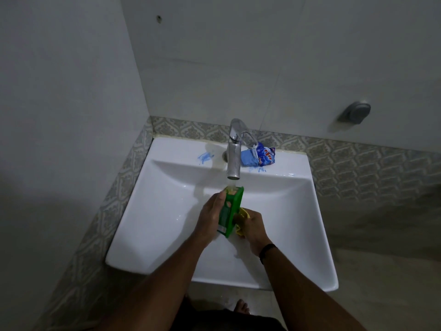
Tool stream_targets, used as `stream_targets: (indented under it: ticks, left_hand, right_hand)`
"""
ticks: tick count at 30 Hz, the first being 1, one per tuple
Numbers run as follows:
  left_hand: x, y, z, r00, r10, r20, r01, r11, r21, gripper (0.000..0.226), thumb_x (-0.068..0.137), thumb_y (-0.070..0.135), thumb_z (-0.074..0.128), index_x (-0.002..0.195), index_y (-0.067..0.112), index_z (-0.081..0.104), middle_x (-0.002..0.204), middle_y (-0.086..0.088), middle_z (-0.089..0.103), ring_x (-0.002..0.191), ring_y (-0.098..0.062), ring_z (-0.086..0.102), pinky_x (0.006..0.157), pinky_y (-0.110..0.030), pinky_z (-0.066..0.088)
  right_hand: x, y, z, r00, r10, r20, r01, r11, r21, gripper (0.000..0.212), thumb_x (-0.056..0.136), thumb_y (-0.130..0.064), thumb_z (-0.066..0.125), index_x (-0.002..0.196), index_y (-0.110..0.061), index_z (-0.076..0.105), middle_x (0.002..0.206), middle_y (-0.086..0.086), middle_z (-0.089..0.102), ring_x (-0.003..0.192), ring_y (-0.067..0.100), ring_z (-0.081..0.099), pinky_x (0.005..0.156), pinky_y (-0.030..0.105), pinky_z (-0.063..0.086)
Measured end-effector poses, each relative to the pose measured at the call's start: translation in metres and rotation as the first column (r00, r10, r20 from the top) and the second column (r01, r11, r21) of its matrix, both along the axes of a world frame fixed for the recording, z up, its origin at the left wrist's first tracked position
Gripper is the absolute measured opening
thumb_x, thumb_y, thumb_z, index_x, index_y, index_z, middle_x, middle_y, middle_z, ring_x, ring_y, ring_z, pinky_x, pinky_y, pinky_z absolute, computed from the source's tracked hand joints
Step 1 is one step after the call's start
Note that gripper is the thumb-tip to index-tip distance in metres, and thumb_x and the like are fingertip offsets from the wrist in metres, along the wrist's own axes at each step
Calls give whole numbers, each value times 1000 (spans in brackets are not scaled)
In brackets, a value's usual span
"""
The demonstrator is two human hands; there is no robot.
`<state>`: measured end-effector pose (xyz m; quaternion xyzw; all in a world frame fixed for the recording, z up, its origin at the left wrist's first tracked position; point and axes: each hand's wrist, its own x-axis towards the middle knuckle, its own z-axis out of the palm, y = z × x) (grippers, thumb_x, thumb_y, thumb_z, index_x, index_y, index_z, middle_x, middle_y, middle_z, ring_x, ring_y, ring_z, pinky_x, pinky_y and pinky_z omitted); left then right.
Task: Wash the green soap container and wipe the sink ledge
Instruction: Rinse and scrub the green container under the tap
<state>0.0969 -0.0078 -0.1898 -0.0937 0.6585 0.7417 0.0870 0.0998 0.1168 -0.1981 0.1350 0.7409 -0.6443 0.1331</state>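
I hold the container [231, 211] on edge under the tap [233, 161], left hand [211, 217] fingers curled round it so water runs through. My right hand [253, 224], at its 3 o'clock, pinches a yellow cloth [242, 219] against it to scrub. The ledge [181, 149] at 12 o'clock awaits wiping.

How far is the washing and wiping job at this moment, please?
Done: nothing visibly finished. In hand: left hand holds the green soap container under the running faucet; right hand grips a yellow cloth against it. Left: blue smears remain on the sink ledge.
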Motion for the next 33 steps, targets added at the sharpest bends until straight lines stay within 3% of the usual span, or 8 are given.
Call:
stream_targets:
  ticks: [3, 9, 12, 14, 17, 23, 26, 33]
  left_hand:
    - [3, 3, 2, 997, -13, -73, 11, 1000, -23, 41, 99, 43, 39, 113, 11, 61, 93, -1, 67, 75, 4, 63, 65, -12, 49]
    - [1, 2, -1, 995, -5, -100, 2, 1000, -24, 42, 90, 49, 41, 108, 18, 62, 91, 1, 67, 80, -3, 65, 70, -18, 52]
    - [-1, 1, 0, 998, 8, -63, -10, 999, -36, 31, 96, 46, 46, 100, 18, 60, 88, 0, 66, 79, -11, 63, 64, -16, 50]
    - [-3, -1, 0, 1000, 24, -12, -24, 1000, -3, 25, 98, 35, 47, 103, 15, 61, 91, -3, 66, 80, -13, 64, 60, -15, 51]
    - [-6, -4, 1, 996, 4, 84, -13, 993, 114, 27, 98, 33, 48, 115, 14, 59, 105, -13, 68, 88, -21, 68, 70, -30, 58]
    - [-11, -10, 0, 978, 16, 206, -63, 973, 224, 31, 98, 40, 45, 128, 43, 48, 112, 0, 67, 97, -26, 67, 71, -47, 58]
    - [-13, -9, -3, 945, 48, 325, -128, 964, 231, 29, 95, 50, 44, 121, 40, 50, 116, -2, 64, 101, -31, 64, 71, -52, 56]
    - [-20, -18, -13, 831, -18, 557, -238, 892, 385, 69, 94, 67, 19, 116, 17, 62, 117, -18, 64, 101, -35, 61, 93, -49, 45]
  right_hand:
    - [-2, 0, 2, 1000, -20, -24, 20, 1000, 3, 26, 94, -6, 52, 72, -5, 65, 62, 6, 55, 50, 11, 42, 45, 18, 36]
    - [-6, 1, 1, 1000, -5, -30, 6, 1000, 20, 25, 96, -9, 50, 81, 4, 65, 65, 9, 55, 52, 12, 43, 44, 17, 37]
    - [-6, 1, 1, 1000, -2, -7, 2, 1000, 18, 25, 94, -7, 51, 72, -2, 62, 61, 7, 54, 50, 13, 43, 43, 18, 37]
    - [-6, 2, 2, 999, -11, 33, 11, 1000, 20, 23, 91, -6, 53, 69, -4, 59, 59, 7, 52, 50, 14, 42, 42, 19, 35]
    - [-8, 3, 3, 995, -27, 94, 27, 1000, 3, 14, 86, -5, 59, 73, -1, 60, 56, 5, 51, 47, 13, 42, 42, 21, 35]
    - [-12, 6, 1, 995, 60, 79, -64, 997, 51, 21, 85, -6, 60, 65, -2, 64, 50, 7, 52, 42, 15, 41, 39, 19, 33]
    - [-13, 8, -5, 993, 109, 48, -114, 985, 127, 23, 84, -11, 64, 64, -2, 64, 52, 11, 52, 41, 15, 41, 40, 19, 33]
    - [-4, 3, -9, 998, 64, -1, -63, 991, 115, 37, 83, -30, 70, 53, -11, 61, 47, 5, 53, 42, 14, 44, 44, 23, 34]
